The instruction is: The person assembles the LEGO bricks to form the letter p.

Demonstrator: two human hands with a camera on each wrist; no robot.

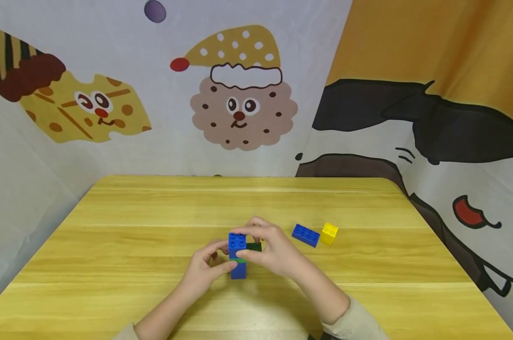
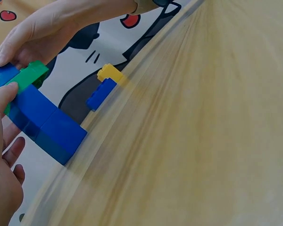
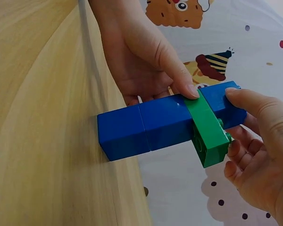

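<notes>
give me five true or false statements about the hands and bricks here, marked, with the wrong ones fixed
1. The right hand holds the top blue brick. True.
2. The green brick is at the bottom of the tower. False: the green brick sits directly under the top blue brick.
3. The yellow brick rests on the table. True.
4. The left hand holds the yellow brick. False: it grips the tower.
5. The loose blue brick lies beside the yellow brick. True.

Tabletop (image 1: 184, 208) beyond the tower (image 3: 170, 118) leaves passing room, but a blue brick (image 1: 305, 235) and yellow brick (image 1: 329, 233) obstruct the right.
</notes>
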